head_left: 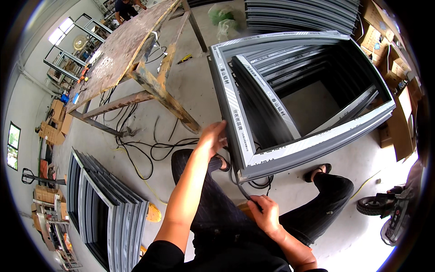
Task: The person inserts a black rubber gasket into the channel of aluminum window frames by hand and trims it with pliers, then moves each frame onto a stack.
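A grey window frame (245,131) with white printed film lies on top of a stack of similar frames in front of me. At its left outer side is my left hand (214,138), fingers bent in against the edge; what they pinch there is hidden. A thin black rubber strip (239,185) hangs by the near left corner and runs down from the frame's side. Below that corner, my right hand (265,212) is closed around the strip's lower part. Smaller framed pieces (272,97) lie slanted inside the big frame's opening.
A worn workbench (122,50) stands at the left, black cables (149,145) tangled beneath it. More frames (108,204) are stacked at the lower left, others (301,16) at the back. Cardboard boxes (385,41) and a wheeled vehicle (385,206) stand at the right. Another person (127,8) works far off.
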A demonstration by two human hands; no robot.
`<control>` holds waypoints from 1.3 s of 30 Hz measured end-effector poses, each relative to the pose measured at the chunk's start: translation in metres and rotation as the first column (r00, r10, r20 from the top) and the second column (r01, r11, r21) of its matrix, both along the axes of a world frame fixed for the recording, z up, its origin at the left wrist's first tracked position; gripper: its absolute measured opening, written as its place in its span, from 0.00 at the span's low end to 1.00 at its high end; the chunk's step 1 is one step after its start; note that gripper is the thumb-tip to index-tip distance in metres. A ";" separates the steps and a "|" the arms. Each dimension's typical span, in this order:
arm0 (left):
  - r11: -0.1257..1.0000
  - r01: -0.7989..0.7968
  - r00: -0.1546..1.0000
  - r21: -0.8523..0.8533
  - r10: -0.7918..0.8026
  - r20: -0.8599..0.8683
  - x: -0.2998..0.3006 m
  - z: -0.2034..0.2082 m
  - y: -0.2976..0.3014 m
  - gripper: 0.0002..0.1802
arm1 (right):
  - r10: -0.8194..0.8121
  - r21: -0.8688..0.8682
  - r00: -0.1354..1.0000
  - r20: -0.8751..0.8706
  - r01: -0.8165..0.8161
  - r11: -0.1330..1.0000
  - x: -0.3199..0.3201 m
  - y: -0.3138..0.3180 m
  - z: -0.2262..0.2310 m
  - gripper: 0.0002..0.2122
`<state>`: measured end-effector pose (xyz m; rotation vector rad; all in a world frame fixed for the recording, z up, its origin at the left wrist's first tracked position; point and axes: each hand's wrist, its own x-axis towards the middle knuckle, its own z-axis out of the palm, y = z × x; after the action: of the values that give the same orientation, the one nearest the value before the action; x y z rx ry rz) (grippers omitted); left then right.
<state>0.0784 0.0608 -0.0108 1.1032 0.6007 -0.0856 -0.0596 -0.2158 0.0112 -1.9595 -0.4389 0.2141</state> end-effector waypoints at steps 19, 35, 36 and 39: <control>1.000 0.014 0.998 -0.004 -0.014 0.058 -0.024 0.000 -0.022 0.19 | -0.019 -0.013 0.999 0.040 0.020 1.000 0.004 -0.001 -0.002 0.06; 0.994 0.107 0.993 0.019 -0.108 0.048 -0.052 -0.017 -0.022 0.20 | -0.030 -0.001 0.999 0.019 0.030 1.000 0.004 0.003 -0.001 0.06; 0.991 0.119 0.991 0.063 -0.123 0.060 -0.047 -0.011 -0.027 0.21 | -0.036 0.001 0.999 0.038 0.036 0.999 0.005 0.003 0.000 0.06; 1.000 0.009 1.000 -0.022 -0.009 -0.021 -0.054 0.019 -0.045 0.17 | -0.045 0.008 0.998 0.047 0.044 0.999 0.003 0.001 0.006 0.06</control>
<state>0.0247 0.0157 0.0083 1.0853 0.6125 -0.1116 -0.0564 -0.2145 0.0176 -1.9686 -0.4260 0.1376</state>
